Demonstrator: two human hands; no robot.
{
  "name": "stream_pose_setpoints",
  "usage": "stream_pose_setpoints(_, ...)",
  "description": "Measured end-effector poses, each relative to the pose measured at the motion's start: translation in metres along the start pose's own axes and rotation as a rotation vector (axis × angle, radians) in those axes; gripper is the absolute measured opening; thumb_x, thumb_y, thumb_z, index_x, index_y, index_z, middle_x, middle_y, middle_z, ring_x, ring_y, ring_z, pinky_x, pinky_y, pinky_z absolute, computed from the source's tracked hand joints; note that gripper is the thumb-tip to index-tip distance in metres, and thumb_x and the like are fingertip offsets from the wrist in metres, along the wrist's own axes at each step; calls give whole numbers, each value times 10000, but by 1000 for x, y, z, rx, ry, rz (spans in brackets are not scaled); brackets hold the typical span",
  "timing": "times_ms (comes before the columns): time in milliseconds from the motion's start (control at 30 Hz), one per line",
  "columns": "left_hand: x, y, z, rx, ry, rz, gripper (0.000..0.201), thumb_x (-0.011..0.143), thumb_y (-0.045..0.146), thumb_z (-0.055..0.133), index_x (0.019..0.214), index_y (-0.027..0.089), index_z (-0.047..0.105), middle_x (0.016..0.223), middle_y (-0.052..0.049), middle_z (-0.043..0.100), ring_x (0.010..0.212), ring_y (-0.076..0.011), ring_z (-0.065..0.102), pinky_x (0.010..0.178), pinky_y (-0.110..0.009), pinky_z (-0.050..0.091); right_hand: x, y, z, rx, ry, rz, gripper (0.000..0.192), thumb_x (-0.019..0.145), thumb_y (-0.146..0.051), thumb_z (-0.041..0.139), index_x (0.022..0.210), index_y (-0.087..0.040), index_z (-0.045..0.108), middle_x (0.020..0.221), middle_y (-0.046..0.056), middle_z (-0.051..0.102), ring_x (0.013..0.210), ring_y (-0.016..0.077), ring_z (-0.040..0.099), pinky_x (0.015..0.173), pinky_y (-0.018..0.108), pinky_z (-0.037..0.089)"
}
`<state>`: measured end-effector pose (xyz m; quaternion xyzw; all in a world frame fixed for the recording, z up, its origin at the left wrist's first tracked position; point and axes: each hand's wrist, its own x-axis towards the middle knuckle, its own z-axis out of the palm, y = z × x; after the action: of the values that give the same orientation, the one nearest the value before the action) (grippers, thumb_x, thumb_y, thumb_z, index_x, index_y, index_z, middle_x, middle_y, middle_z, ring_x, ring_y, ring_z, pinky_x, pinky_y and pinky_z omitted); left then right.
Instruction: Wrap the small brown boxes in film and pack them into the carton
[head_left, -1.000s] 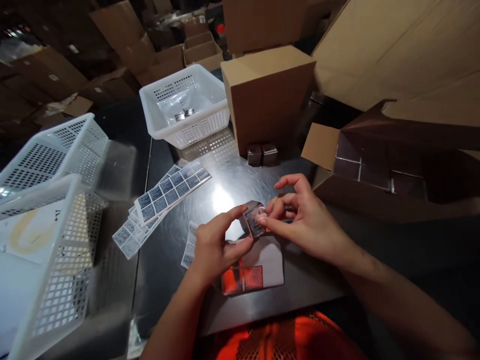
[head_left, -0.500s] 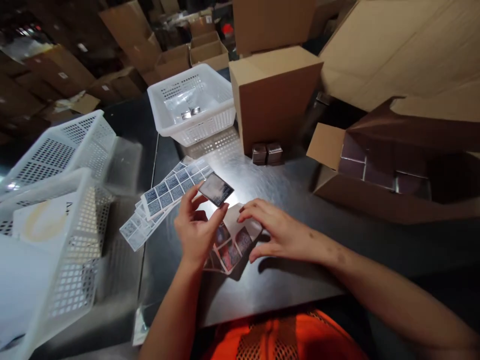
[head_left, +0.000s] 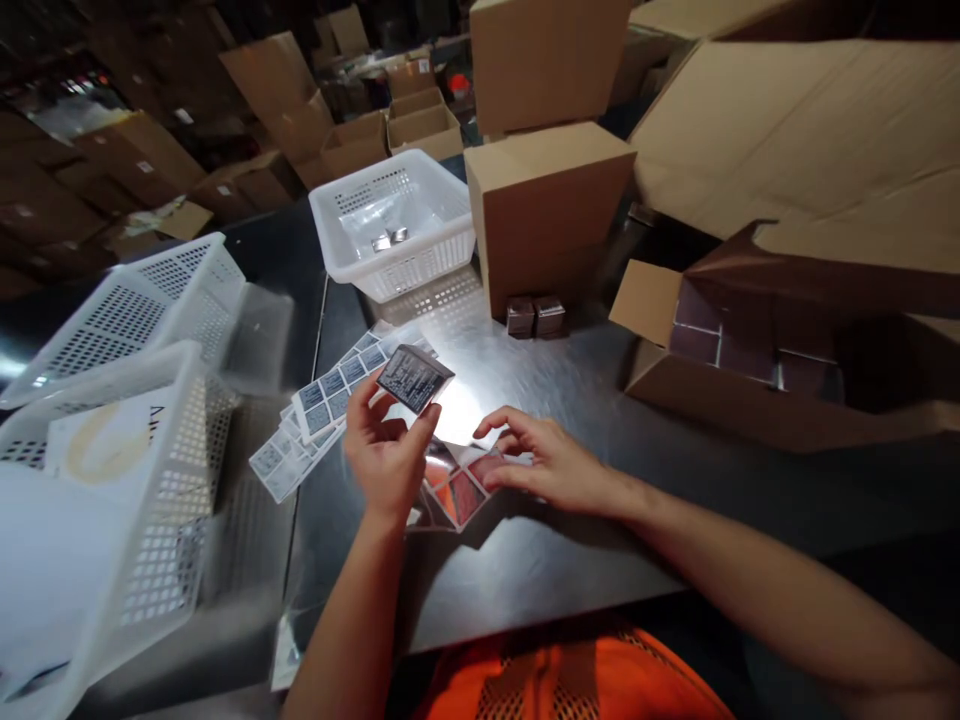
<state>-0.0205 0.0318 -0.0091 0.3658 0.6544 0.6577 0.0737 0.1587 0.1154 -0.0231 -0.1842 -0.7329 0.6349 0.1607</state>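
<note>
Head view has a steel table (head_left: 525, 575) across its lower middle, with a bright glare at the centre that could hide a label's edge. At the right of the frame, an open carton (head_left: 712, 402) holds dark boxes, and its flap juts toward the centre, where a wide swing of an arm might catch it. Left of centre, overlapping label sheets (head_left: 330, 392) lie loosely fanned just beyond the left hand (head_left: 386, 455), so a dip of that hand could scatter them. At the centre, the right hand (head_left: 551, 465) is half curled, thumb and fingertips at a reddish-looking label sheet (head_left: 463, 497); I cannot tell whether it grips it, and a hasty tug could crease or drag the sheet. Just left of centre, the left hand pinches a small printed box (head_left: 414, 377) by its edges, tilted and raised; with so narrow a hold, uneven thumb pressure could twist it loose or dent its side.
</note>
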Motion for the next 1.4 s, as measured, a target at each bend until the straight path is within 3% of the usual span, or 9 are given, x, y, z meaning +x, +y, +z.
stream_pose_setpoints(100,1,-2,0,73,10,-26,573,688,330,818,1199,235,577,944,6,666,472,-20,470,441,-164,382,-5,-12,-2,-66,22,16,164,932,-329,649,1038,-211,610,855,6,748,780,156,700,705,266,504)
stream_pose_setpoints(233,2,-3,1,205,7,37,553,678,315,825,1191,240,633,1042,-9,617,516,-15,442,429,-156,342,-7,-15,-4,-351,210,-220,126,930,-319,659,885,-209,703,892,51,736,865,192,682,794,313,519)
stream_pose_setpoints(333,2,-5,3,263,-27,49,492,657,338,827,1109,223,672,1026,-14,589,624,-62,524,457,-165,364,-10,-12,-5,-487,241,-381,154,966,-320,608,955,-224,727,888,63,758,905,218,702,845,355,537)
stream_pose_setpoints(433,3,-9,5,200,-86,-94,484,652,324,784,1099,213,633,991,-5,613,544,-50,496,430,-170,348,-16,-17,-8,-547,219,-551,186,979,-315,580,991,-238,749,1016,91,768,1127,273,664,1001,443,492)
stream_pose_setpoints(533,3,-8,8,60,-151,-241,466,603,256,705,1044,212,560,985,10,635,418,-2,358,368,-166,271,-23,-30,-14,-302,191,-611,129,930,-347,671,882,-275,767,1012,68,740,1113,245,650,986,405,510)
stream_pose_setpoints(767,-13,5,16,13,-457,-217,495,563,169,662,1050,238,616,1021,11,695,400,0,374,362,-167,271,-24,-44,-37,320,472,-303,137,783,-382,833,833,-291,743,870,10,712,890,182,684,869,355,564)
stream_pose_setpoints(967,-24,1,18,-19,-603,-197,569,557,107,670,1108,248,667,964,-6,751,397,0,322,379,-160,244,-25,-44,-39,324,370,16,467,731,-366,852,1140,-255,655,730,-19,693,894,198,703,847,347,578)
stream_pose_setpoints(1100,-26,1,18,-40,-591,-197,566,566,85,683,1110,242,668,952,-11,762,401,3,307,391,-157,229,-25,-45,-31,342,406,92,652,675,-407,879,1185,-255,503,670,-40,661,1031,247,690,849,362,587)
stream_pose_setpoints(1400,-30,0,18,-8,-558,-142,536,612,82,716,1121,244,674,931,7,760,408,10,320,400,-136,228,-22,-42,-28,411,413,113,663,649,-326,897,1122,-268,436,680,-68,681,899,208,706,742,285,567)
